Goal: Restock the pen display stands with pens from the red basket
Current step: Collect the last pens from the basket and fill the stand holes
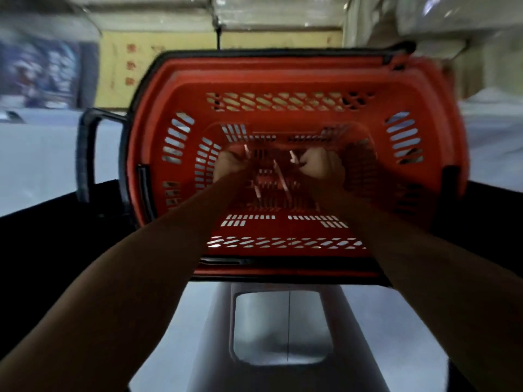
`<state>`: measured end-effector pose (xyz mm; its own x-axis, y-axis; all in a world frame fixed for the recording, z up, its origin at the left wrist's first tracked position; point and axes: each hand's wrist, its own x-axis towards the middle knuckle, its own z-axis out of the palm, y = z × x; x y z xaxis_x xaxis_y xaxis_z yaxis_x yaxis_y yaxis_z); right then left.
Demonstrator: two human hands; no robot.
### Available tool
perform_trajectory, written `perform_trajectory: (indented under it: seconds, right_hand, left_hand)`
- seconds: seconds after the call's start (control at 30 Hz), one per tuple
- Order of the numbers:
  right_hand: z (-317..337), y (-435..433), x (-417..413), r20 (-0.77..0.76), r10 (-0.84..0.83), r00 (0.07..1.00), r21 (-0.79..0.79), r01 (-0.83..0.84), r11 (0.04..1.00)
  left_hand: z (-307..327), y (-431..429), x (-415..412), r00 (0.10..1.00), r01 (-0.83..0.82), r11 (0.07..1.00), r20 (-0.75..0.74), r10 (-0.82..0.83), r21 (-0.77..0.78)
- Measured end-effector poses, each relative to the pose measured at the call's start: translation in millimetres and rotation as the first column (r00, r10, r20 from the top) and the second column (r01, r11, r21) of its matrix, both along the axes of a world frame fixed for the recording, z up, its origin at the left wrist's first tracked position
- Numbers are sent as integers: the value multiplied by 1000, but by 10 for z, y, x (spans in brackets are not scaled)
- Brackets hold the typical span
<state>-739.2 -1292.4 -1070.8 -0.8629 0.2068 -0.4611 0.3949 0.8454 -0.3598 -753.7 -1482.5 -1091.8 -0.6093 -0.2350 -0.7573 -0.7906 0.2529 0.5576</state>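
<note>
Pens on red basket floor, long axes near-far

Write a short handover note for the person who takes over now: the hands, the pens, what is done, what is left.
Left hand: inside the red basket, grips first pen.
Right hand: inside the basket too, grips second pen.
Loose pens lie on the basket floor between the hands; blur prevents a count.
Display stands: not in view.
Done: two pens gripped.
Left: lift them out, place in stands, return for the rest.
</note>
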Motion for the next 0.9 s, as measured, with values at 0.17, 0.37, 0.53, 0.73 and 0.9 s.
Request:
perform_trajectory:
  seconds: [0.17, 0.37, 0.53, 0.73, 0.9]
  right_hand:
    - [974, 26, -39, -130, -47, 990, -22, 45, 999]
    - [2075, 92, 156, -316, -248, 916, -420, 99, 902]
    - [2891, 129, 727, -214, -261, 942, -661, 57, 748]
    - [3174, -17, 1522, 35, -400, 916, -919, 187, 347]
    - [3077, 59, 1586, -39, -436, 899, -949, 104, 298]
  left_hand:
    - [881, 0, -83, 989, 54, 998, -140, -51, 16]
    - [2059, -160, 222, 958, -28, 987, -277, 71, 156]
    - [2923, -315, 865, 937, -47, 886, -287, 199, 462]
    - [3288, -297, 1530, 885, 20, 780, -375, 278, 625]
    - [3373, -115, 1613, 885, 50, 786, -392, 252, 617]
